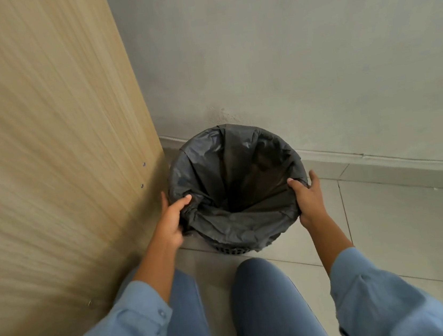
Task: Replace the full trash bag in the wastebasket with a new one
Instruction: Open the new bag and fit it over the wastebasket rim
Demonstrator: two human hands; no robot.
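Nearest the camera are the person's blue sleeves and knees, cut off by the lower edge. Beyond them the left hand (pixel 171 222) pinches the black trash bag (pixel 232 172) at the near-left of the rim, thumb on the inside and fingers curled round the outside. The right hand (pixel 308 199) grips the opposite side the same way, thumb over the folded edge and fingers down the outer wall.

The bag sits in the wastebasket (pixel 234 249), of which only a strip of perforated base shows below the overhanging plastic. The wastebasket stands on the tiled floor (pixel 406 229), just beside a wooden panel (pixel 46 161) on the left and close to the grey wall (pixel 283 48) behind.

Judging by how things lie, the task looks late — the bag is draped open, its mouth folded over the rim all round, and no rubbish shows inside. This is probably the new liner being seated, with only smoothing and tucking left. That is a guess, though: the bottom of the bag is dark and hard to read, and no full bag is anywhere in view.
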